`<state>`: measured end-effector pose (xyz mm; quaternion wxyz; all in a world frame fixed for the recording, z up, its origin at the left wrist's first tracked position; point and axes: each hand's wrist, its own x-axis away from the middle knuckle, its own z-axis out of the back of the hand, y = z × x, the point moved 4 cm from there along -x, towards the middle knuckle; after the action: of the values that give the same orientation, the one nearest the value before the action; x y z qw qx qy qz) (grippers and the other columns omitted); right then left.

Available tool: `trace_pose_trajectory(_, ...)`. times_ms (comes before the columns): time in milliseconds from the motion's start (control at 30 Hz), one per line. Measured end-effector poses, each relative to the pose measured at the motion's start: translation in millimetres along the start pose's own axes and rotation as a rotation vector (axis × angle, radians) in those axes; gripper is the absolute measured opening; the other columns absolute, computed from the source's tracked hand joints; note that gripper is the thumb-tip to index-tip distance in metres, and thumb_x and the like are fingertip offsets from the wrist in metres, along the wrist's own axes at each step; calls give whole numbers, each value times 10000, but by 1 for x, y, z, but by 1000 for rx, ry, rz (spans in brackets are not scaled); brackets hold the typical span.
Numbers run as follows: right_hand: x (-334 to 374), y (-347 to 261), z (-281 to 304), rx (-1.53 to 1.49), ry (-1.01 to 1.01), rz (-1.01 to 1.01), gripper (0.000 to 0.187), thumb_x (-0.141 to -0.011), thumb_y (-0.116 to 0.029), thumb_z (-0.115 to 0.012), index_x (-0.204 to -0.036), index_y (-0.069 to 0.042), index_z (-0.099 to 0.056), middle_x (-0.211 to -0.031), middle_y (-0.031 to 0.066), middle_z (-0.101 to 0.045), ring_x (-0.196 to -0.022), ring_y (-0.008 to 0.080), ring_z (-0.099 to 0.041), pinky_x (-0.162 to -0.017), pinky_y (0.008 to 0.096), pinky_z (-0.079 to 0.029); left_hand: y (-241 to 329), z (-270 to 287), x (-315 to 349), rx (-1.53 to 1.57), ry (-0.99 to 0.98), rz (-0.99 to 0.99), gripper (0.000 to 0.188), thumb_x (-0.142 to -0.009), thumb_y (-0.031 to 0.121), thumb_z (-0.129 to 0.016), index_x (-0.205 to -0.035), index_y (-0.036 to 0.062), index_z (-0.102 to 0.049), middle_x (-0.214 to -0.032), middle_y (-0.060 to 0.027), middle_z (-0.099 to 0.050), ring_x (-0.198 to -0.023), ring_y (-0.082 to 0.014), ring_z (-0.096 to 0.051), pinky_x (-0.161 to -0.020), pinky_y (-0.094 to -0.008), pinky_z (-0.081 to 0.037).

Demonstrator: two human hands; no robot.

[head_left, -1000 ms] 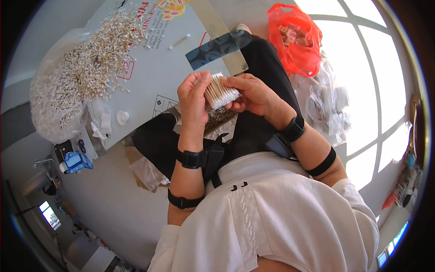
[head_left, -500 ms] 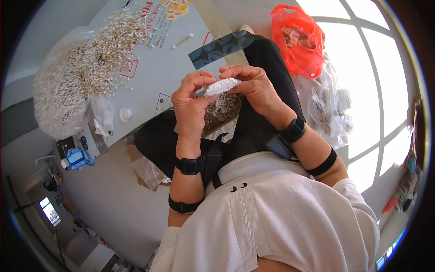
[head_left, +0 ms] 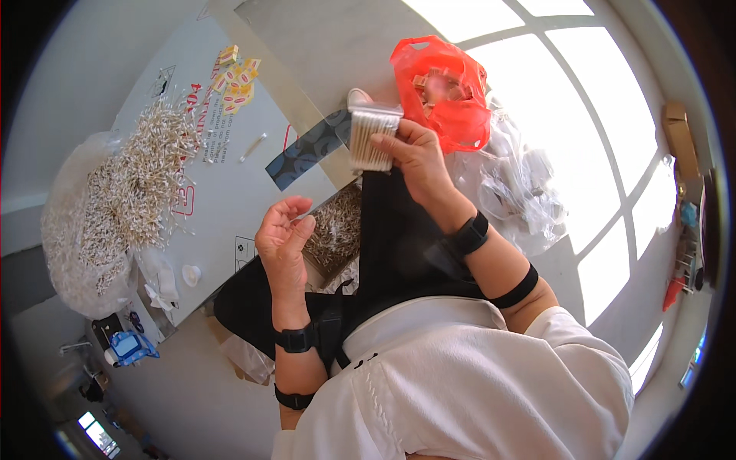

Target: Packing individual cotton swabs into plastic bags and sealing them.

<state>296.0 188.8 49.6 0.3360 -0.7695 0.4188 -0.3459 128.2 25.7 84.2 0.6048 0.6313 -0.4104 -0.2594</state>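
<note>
My right hand (head_left: 418,157) is closed on a small clear bag of cotton swabs (head_left: 366,142), its thumb across the front. Inside, the swabs stand side by side, and the bag is raised over my knee near the red plastic bag. My left hand (head_left: 284,236) hangs apart from it, thumb and fingers separated, with nothing seen in it. Beside the left hand, between my legs, a cardboard box holds a mass of loose cotton swabs (head_left: 337,230). To the left, a large heap of cotton swabs (head_left: 149,165) spills from a big clear plastic bag (head_left: 57,215) onto the grey-white board (head_left: 230,188).
Yellow-and-white slips (head_left: 238,86) lie at the board's far part, near a small clear tube-like piece (head_left: 253,148). The red plastic bag (head_left: 464,126) holds small packs; clear plastic bags (head_left: 521,188) lie beside it. A white cup-like piece (head_left: 192,274) sits near the board's edge.
Both hands were together on the bag, its white swab tips facing up. Now the left has let go and dropped lower, while the right holds the bag upright, farther out. The view has shifted right.
</note>
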Motion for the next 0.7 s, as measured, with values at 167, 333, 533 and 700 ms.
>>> trace_pose_trajectory(167,-83,-16,118,-131,620,-203,172,-906,-154,-702,-1002,-27,-638,-813,30,-640,-680,129,-595,-634,262,-499,-16,5,-8,-17,-9,100,229,-860,-1,-683,-1082,-34,-635,-989,-86,-685,-933,-128,-618,-845,-241,-487)
trace_pose_trajectory(333,-85,19,125,-49,291,-408,216,-932,-169,-652,-1091,-23,-638,-954,69,-693,-746,116,-625,-662,253,-509,-22,20,-13,-37,26,114,189,-876,24,-683,-1052,-36,-645,-955,-78,-688,-890,-116,-632,-820,-237,-497)
trace_pose_trajectory(533,-79,6,61,246,70,-109,231,-936,-103,-634,-1140,4,-644,-962,64,-692,-778,93,-615,-691,218,-477,-26,63,-19,-44,153,41,70,-903,49,-664,-943,-8,-662,-841,-39,-681,-803,-91,-641,-737,-224,-500)
trace_pose_trajectory(700,-62,24,-12,329,-105,-159,193,-949,-101,-619,-1108,2,-660,-934,53,-691,-772,72,-600,-682,200,-471,11,171,2,-109,532,-152,61,-896,56,-665,-849,23,-646,-716,3,-611,-632,-60,-551,-549,-205,-424)
